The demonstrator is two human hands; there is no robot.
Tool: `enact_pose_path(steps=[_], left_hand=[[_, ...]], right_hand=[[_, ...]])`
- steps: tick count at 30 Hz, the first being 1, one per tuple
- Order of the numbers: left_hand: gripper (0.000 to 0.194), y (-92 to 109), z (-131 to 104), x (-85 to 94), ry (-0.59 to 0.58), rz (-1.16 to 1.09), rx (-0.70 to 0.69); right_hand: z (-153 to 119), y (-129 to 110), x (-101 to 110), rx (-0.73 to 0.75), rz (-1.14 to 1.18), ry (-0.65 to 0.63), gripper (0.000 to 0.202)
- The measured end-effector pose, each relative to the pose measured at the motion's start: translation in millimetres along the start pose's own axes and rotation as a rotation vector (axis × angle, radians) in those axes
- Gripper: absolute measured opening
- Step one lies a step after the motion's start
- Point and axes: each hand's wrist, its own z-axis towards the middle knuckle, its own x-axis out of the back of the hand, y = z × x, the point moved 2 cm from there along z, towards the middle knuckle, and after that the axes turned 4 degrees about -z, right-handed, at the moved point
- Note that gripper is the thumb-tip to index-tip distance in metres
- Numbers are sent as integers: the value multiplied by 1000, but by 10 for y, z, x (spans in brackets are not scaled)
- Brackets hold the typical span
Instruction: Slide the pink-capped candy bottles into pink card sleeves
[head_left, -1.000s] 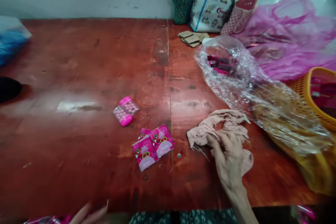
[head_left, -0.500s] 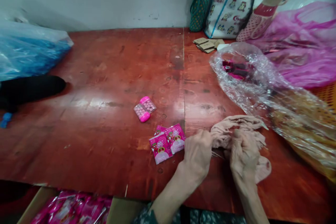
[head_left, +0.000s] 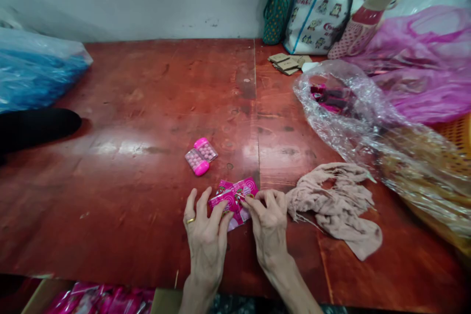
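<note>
Small printed pink packets lie overlapping on the table, partly covered by my fingers. My left hand is over the left packet, its thumb and forefinger touching the printed face and the other fingers spread. From the right, my right hand pinches the packet edge between thumb and forefinger. Just beyond my left hand lie two clear cases of pink beads with bright pink caps, side by side. A crumpled, frayed beige cloth lies to the right of my right hand, apart from it.
A cardboard box of pink packages sits below the front edge. Clear plastic wrapping and a pink bag crowd the right. Cardboard pieces and a white bag are at the back. A blue-filled bag and dark sleeve-like shape are left.
Both hands have moved left from the beige cloth to the pink packets. The cloth has been let go and lies on the table. My right hand now pinches a packet.
</note>
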Motion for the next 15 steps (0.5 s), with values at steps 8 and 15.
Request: enact_pose_path(steps=[8,15], left_hand=[[14,42,124,187,31,-436,264],[20,299,290,44,-47,-1385,1024]], right_hand=[[-50,-103,249,249,73,184,22],[-42,-193,364,29,342,78,39]])
